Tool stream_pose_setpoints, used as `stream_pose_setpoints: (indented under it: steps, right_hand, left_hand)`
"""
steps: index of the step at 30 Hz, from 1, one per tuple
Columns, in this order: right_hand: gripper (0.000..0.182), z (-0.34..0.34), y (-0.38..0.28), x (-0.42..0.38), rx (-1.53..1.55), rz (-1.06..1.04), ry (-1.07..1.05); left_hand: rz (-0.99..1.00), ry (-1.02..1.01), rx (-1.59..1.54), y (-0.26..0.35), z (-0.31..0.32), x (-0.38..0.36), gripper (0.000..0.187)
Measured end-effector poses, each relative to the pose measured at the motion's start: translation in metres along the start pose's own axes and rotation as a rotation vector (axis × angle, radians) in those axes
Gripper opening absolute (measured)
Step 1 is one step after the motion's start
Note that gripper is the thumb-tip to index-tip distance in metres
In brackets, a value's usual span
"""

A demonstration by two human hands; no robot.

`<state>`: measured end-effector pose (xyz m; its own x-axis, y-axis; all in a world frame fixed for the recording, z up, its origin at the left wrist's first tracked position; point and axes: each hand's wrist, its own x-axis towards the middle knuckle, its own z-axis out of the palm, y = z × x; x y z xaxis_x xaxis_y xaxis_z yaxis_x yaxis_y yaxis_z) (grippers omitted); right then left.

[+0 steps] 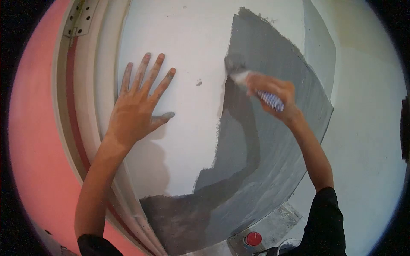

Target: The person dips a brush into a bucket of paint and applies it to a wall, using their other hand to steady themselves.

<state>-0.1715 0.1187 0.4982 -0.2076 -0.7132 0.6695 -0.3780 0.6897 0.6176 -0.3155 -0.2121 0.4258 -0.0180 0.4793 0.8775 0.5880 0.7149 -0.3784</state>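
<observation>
My right hand [275,94] is closed around the handle of a paintbrush [241,76], its grip patterned blue and white. The bristles, blurred and dark with grey, touch the wall at the left border of a grey painted area [282,141]. Fingers spread, my left hand [134,111] lies flat against the white part of the wall [192,38]. Grey smears mark its fingertips and thumb. Between the two hands a small chipped spot [199,82] shows on the white surface.
A cream door frame [98,85] with a metal hinge [81,19] and a pink panel [34,128] stand at the left. Down on the floor are a red-lidded can [253,239] and a partly hidden round container [289,245]. Another pale wall [367,149] meets at the right.
</observation>
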Motion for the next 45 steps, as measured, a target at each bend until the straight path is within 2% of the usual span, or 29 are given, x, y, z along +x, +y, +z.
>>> stream_pose_setpoints:
  steps: [3, 6, 9, 12, 16, 22, 24, 27, 30, 33, 36, 40, 42, 45]
  right_hand:
    - [0.038, -0.009, -0.019, -0.013, 0.026, 0.016, -0.037]
    - [0.040, -0.023, -0.008, -0.004, 0.032, -0.049, 0.121]
    - [0.044, -0.039, 0.017, 0.029, -0.123, -0.209, 0.231]
    - [0.027, -0.034, 0.017, 0.054, -0.177, -0.112, 0.297]
    - [0.025, -0.010, 0.024, 0.034, -0.139, -0.078, 0.181]
    - [0.029, 0.006, -0.028, -0.021, 0.062, 0.012, 0.008]
    - [0.030, -0.007, -0.036, -0.027, 0.113, 0.036, 0.003]
    - [0.020, -0.028, -0.028, -0.023, 0.220, 0.102, 0.150]
    - [0.013, -0.041, -0.024, -0.008, 0.241, 0.282, 0.131]
    - [0.010, -0.037, -0.010, 0.011, 0.247, 0.337, 0.138]
    - [0.010, -0.036, 0.024, 0.032, 0.248, 0.205, 0.152]
    - [0.011, -0.043, 0.071, 0.066, 0.076, 0.216, 0.232]
    - [0.011, -0.053, 0.074, 0.085, 0.082, 0.165, 0.320]
    - [0.011, -0.074, 0.056, 0.080, -0.009, 0.207, 0.295]
  left_hand:
    - [0.004, 0.001, 0.017, -0.001, 0.002, 0.000, 0.112]
    - [-0.004, -0.017, 0.033, 0.001, 0.000, 0.001, 0.112]
    - [-0.012, -0.038, 0.046, 0.002, -0.002, 0.002, 0.110]
    - [-0.023, -0.050, 0.042, 0.002, -0.002, 0.001, 0.108]
    - [-0.021, -0.042, 0.064, 0.001, 0.000, 0.001, 0.108]
    - [-0.034, -0.074, 0.095, 0.003, -0.001, 0.002, 0.108]
    - [-0.033, -0.073, 0.105, 0.003, 0.000, 0.002, 0.108]
    - [-0.042, -0.090, 0.110, 0.004, -0.001, 0.003, 0.108]
    - [-0.036, -0.079, 0.111, 0.004, 0.000, 0.002, 0.107]
    - [-0.036, -0.075, 0.096, 0.003, -0.001, 0.002, 0.107]
    - [-0.027, -0.059, 0.086, 0.003, -0.001, 0.002, 0.107]
    - [-0.025, -0.055, 0.057, 0.002, -0.002, 0.002, 0.108]
    - [-0.031, -0.064, 0.047, 0.003, -0.003, 0.003, 0.109]
    - [-0.023, -0.052, 0.018, 0.002, -0.003, 0.002, 0.109]
